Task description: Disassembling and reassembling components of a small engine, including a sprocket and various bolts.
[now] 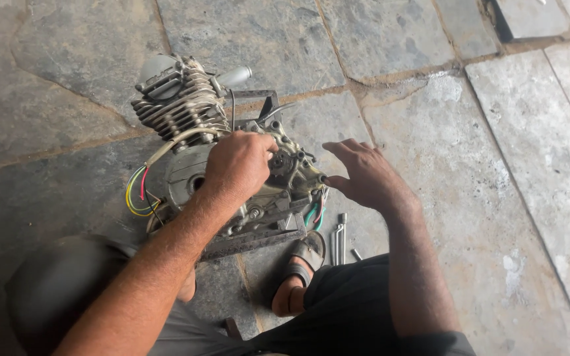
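A small grey motorcycle engine (186, 105) with cooling fins stands on a metal frame (258, 238) on the stone floor. My left hand (239, 165) rests closed on top of the crankcase (295, 173), fingers curled on something I cannot make out. My right hand (364, 175) hovers just right of the crankcase, fingers spread, holding nothing, with the thumb close to the case's edge. Coloured wires (137, 196) hang from the engine's left side, and more red and green wires (316, 214) hang on the right.
A metal wrench (340, 238) lies on the floor by my sandalled foot (297, 273). A small bolt (357, 254) lies next to it. My knees are at the bottom of the view. Large stone slabs (483, 165) extend to the right.
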